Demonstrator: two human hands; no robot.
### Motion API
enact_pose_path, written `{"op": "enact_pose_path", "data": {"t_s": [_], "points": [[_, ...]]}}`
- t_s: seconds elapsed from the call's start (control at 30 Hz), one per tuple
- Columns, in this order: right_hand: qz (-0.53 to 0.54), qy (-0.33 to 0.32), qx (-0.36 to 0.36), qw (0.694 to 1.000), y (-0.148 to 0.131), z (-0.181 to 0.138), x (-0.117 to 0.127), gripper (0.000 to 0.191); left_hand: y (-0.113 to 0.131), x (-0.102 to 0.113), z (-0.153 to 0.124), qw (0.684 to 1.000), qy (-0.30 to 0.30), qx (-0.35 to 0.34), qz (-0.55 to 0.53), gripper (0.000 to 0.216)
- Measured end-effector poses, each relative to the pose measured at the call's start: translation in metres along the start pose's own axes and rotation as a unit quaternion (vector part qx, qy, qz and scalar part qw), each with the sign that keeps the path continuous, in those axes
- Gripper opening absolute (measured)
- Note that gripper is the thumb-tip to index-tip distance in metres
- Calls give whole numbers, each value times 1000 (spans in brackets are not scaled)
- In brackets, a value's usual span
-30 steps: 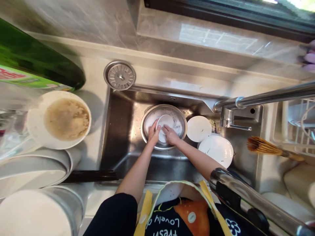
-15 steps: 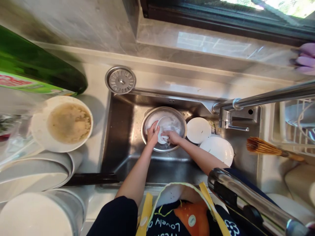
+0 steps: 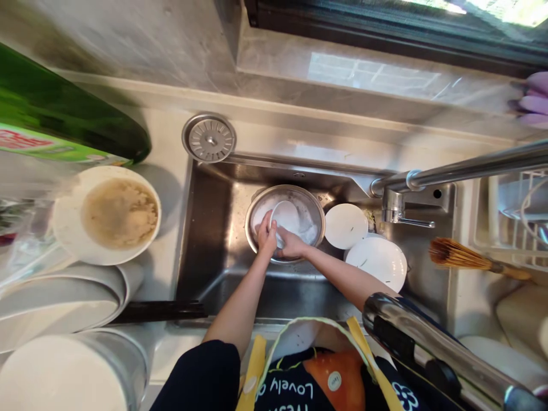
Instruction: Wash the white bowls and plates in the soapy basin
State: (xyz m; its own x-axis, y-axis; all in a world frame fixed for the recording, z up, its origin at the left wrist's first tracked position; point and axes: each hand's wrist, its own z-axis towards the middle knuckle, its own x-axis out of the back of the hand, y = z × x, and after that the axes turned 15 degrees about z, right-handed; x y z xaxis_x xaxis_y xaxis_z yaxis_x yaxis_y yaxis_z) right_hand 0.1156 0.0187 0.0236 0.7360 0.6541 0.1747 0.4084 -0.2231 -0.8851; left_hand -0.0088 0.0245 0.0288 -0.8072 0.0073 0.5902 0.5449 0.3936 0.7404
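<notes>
Both hands are washing a small white bowl (image 3: 286,218) inside a steel basin (image 3: 286,188), which stands toward the back of the sink (image 3: 205,240), and the bowl is tilted up above white suds (image 3: 307,233). The left hand (image 3: 266,235) wraps the bowl's near side with its fingers closed around the edge. The right hand (image 3: 291,245) comes in from the other side, with its fingers (image 3: 280,240) narrow and pressed under the lower rim. The work in hand looks like soaping or scrubbing, and the wet, slippery surface calls for a firm hold in any next move.

Two white plates (image 3: 377,262) (image 3: 346,226) lean just beside the basin, toward the sink's right wall, below the faucet (image 3: 396,205). A strainer (image 3: 209,138) sits on the back ledge. Left of the sink, a white bowl (image 3: 64,222) holds brownish residue, near a green bottle (image 3: 64,114). A bamboo brush (image 3: 458,255) lies right of the sink, by a dish rack (image 3: 514,228).

The hands hide much of the bowl, so its inside and any sponge or cloth cannot be made out. The bottle, the rack and the purple gloves (image 3: 531,100) are cut off by the frame edges, and the shiny steel object (image 3: 428,342) at the lower right is too close to identify
</notes>
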Motion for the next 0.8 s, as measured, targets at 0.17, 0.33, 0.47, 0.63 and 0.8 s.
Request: {"op": "enact_pose_path", "data": {"t_s": [0.17, 0.33, 0.47, 0.63, 0.8], "points": [[101, 57, 33, 993, -8, -1, 1, 56, -11, -8, 1, 996, 27, 62, -56, 54], [-80, -67, 136, 985, 18, 9, 33, 33, -11, 9, 19, 986, -104, 60, -120, 54], [-179, -131, 172, 960, 24, 24, 61, 27, -8, 23, 24, 989, -146, 14, -30, 48], [-219, -54, 152, 962, 31, 20, 57, 45, -7, 17, 18, 997, -81, 0, -8, 47], [-106, 16, -31, 994, 15, 5, 3, 60, -1, 11, 11, 1000, -20, 4, 12, 48]]}}
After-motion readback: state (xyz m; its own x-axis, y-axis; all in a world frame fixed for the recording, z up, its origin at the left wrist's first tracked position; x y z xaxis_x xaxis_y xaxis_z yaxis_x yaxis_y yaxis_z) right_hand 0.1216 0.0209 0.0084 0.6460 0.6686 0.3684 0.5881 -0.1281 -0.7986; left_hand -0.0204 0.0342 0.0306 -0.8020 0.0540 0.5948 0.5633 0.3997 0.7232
